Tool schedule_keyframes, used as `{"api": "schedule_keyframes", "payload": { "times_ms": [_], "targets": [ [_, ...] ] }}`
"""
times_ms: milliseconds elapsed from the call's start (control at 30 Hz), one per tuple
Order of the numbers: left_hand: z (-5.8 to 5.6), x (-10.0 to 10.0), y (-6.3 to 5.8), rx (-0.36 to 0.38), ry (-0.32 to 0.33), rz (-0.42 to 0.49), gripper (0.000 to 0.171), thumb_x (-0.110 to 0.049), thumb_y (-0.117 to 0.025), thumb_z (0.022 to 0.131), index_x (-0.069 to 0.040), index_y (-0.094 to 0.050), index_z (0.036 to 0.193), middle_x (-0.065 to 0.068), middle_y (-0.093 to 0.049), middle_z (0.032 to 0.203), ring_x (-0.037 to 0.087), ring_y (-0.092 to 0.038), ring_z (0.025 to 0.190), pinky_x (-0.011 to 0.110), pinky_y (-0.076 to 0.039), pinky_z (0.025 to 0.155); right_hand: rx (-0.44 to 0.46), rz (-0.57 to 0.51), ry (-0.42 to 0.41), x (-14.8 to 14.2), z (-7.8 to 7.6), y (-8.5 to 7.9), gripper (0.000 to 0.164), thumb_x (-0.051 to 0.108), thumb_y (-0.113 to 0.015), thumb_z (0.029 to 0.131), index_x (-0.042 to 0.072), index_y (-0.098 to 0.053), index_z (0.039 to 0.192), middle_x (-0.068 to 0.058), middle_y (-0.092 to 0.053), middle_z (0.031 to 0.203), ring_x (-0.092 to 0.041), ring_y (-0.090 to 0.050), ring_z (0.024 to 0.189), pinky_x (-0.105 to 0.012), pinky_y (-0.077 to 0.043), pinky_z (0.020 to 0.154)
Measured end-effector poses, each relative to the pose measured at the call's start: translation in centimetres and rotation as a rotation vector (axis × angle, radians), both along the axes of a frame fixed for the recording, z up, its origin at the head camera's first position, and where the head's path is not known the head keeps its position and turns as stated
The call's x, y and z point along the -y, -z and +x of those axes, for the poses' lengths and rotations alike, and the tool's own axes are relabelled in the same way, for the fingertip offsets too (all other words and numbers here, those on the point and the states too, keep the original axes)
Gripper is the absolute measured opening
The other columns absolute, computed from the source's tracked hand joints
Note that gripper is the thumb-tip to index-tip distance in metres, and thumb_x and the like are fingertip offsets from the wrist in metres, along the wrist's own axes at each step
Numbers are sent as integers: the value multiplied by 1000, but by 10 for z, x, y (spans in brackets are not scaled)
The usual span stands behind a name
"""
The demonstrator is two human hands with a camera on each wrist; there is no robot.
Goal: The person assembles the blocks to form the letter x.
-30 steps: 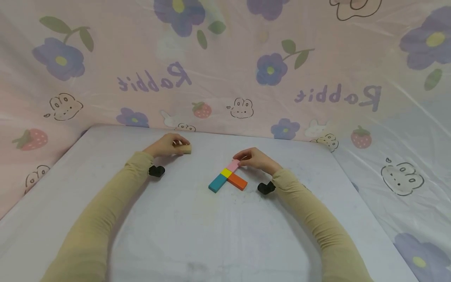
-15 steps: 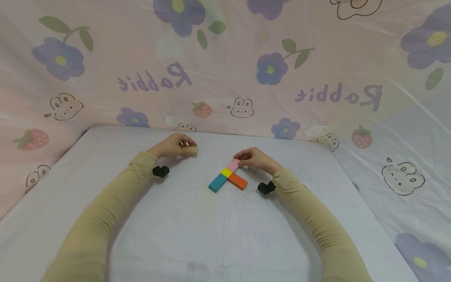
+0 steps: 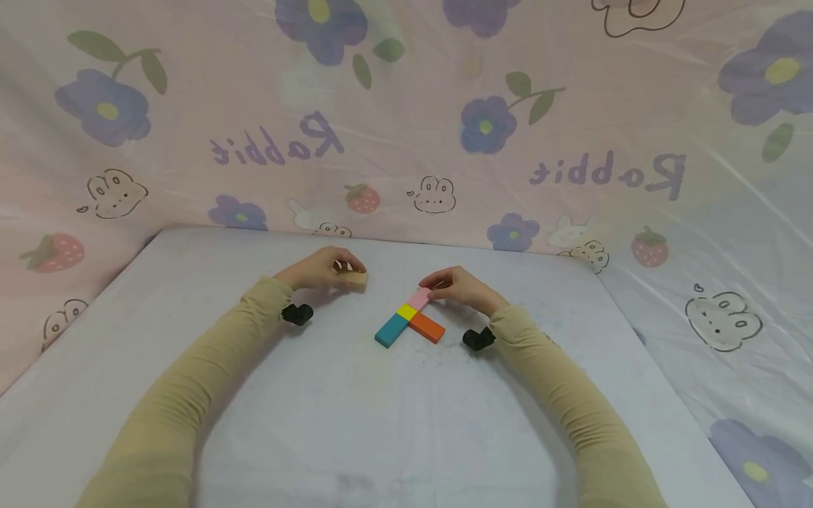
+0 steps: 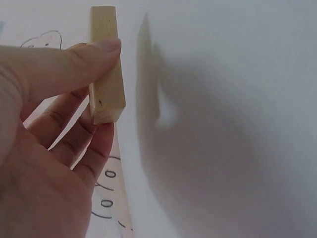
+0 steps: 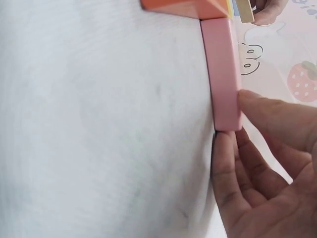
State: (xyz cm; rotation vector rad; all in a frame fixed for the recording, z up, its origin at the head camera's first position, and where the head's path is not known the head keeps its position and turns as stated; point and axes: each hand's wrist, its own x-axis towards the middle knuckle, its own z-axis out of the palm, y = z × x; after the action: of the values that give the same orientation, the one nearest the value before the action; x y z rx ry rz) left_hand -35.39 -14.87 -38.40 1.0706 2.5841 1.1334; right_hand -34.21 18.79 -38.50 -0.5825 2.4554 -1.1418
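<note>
My left hand (image 3: pixel 324 268) pinches a plain wooden block (image 4: pixel 106 74) between thumb and fingers, just above the table in the left wrist view. To its right, several flat blocks lie joined on the table: a teal block (image 3: pixel 391 329), a small yellow block (image 3: pixel 407 311), an orange block (image 3: pixel 428 327) and a pink block (image 5: pixel 223 74). Teal, yellow and pink form one slanted row, and orange branches off beside the yellow. My right hand (image 3: pixel 462 288) holds the pink block's far end, the thumb on one face and a fingertip against its end.
A white-covered table (image 3: pixel 381 423) lies beneath, backed by a patterned cloth (image 3: pixel 394 127) with flowers and rabbits. Black wrist cameras are strapped under both wrists, the left camera (image 3: pixel 297 314) and the right camera (image 3: pixel 478 339) hanging close to the tabletop.
My left hand has moved right and slightly nearer with the wooden block, closing in on the joined blocks. My right hand and the joined blocks have stayed in place.
</note>
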Motion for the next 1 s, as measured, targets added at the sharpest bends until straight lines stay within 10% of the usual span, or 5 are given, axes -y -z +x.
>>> {"api": "schedule_keyframes", "payload": {
  "times_ms": [1000],
  "targets": [
    [14,-44,1,69,63,-99,37,3,-75,77,-14,-69,110,-5,-64,108,19,-51,100,37,-40,93,-5,5,0,0,-3,2,29,8,-64,91,9,-67,120,-4,-64,118,-21,-56,104,-32,-49,87]
  ]
}}
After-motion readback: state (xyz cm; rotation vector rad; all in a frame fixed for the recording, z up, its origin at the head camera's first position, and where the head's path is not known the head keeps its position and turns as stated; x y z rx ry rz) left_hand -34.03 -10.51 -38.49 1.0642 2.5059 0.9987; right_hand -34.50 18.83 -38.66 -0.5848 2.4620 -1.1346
